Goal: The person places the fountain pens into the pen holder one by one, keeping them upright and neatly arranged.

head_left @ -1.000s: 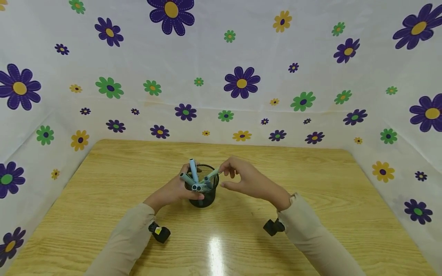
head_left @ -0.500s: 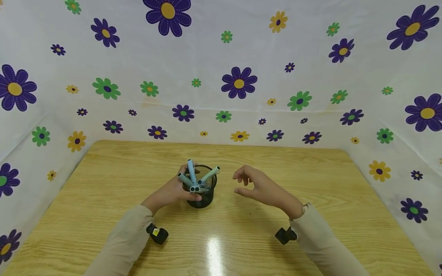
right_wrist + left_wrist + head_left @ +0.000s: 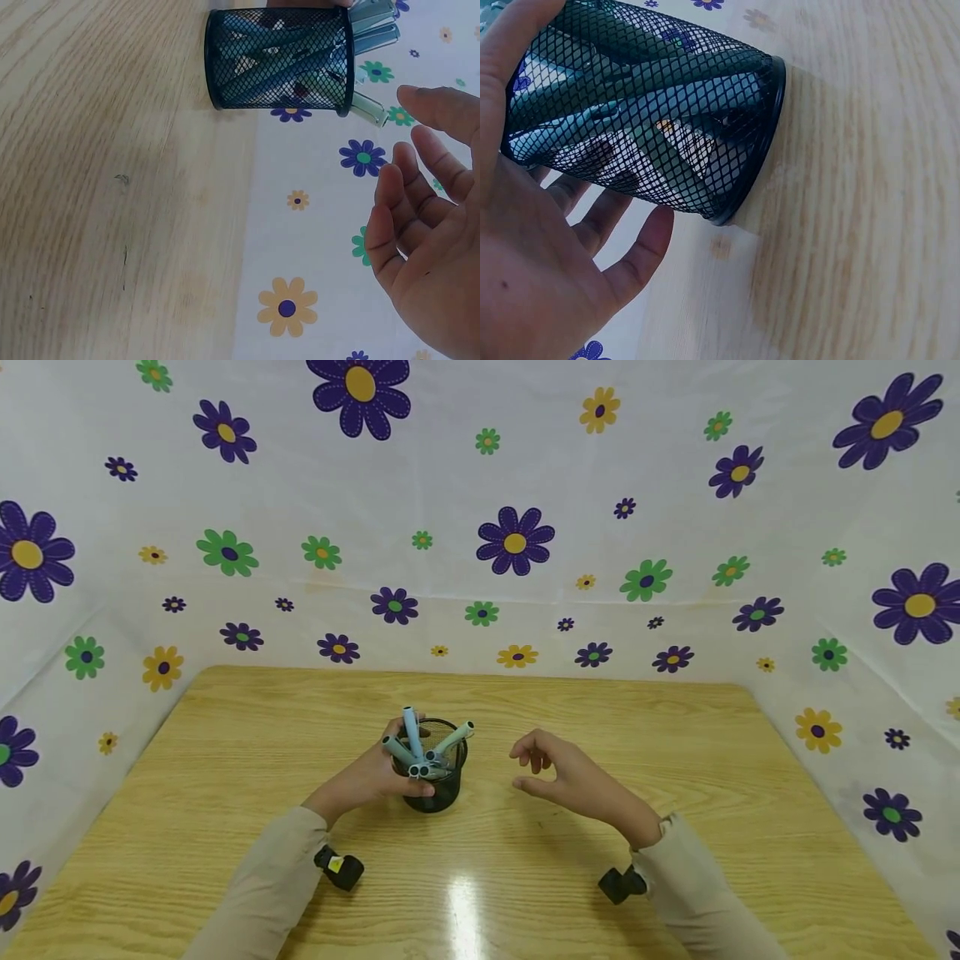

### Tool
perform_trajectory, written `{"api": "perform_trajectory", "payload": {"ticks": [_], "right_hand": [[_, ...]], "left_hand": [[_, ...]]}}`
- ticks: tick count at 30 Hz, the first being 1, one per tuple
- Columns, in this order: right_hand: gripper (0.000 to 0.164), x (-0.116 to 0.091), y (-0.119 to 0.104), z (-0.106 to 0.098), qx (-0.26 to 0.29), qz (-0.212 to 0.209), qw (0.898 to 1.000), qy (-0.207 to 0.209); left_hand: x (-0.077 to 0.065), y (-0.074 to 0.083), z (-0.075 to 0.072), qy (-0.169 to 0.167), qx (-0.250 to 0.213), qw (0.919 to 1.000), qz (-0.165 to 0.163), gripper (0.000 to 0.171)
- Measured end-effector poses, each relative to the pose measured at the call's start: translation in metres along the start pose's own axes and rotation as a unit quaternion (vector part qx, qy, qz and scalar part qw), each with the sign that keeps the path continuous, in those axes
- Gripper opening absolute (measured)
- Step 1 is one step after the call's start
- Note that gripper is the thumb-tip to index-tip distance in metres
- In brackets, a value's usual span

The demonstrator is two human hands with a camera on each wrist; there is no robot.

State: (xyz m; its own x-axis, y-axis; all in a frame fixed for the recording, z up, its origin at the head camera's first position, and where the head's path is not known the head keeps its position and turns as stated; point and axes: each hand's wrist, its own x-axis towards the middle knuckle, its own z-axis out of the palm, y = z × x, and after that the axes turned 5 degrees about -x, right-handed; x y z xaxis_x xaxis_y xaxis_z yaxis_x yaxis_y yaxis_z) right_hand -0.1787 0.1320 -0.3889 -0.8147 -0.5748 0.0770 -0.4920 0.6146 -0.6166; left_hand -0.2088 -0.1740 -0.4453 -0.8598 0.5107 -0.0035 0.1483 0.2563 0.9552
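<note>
A black mesh pen holder (image 3: 444, 789) stands upright on the wooden table, its lattice wall (image 3: 652, 97) close up in the left wrist view. My left hand (image 3: 367, 777) grips it from the left, thumb across the near side; the far fingers are partly hidden behind it. Several capped pens or markers lean inside, among them a light blue pen (image 3: 411, 731), a teal pen (image 3: 400, 750) and a pale green pen (image 3: 454, 738) tilted right. My right hand (image 3: 570, 781) hovers right of the holder, fingers loosely bent and thumb apart, holding nothing.
The wooden table (image 3: 300, 710) reaches to a white cloth (image 3: 450, 468) printed with flowers at the back and sides. A small black camera (image 3: 341, 868) sits at the left wrist, another black camera (image 3: 622, 885) at the right.
My right hand has let go of the pale green pen, which now leans in the holder, and has drawn back to the right. The left hand keeps its grip on the holder.
</note>
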Motion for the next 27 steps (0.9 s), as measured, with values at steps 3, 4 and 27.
{"api": "perform_trajectory", "payload": {"ticks": [3,4,27], "right_hand": [[0.025,0.0,0.001,0.001,0.0,0.0,1.0,0.001],[0.025,-0.001,0.002,0.001,0.001,0.001,1.0,0.001],[0.042,-0.011,0.017,-0.005,-0.012,0.018,0.999,0.03]], "left_hand": [[-0.001,0.0,0.0,0.001,0.001,1.0,0.0,0.109],[-0.001,0.0,-0.001,0.001,0.003,1.0,0.001,0.109],[-0.03,-0.017,-0.013,0.068,0.134,0.9873,-0.053,0.101]]}}
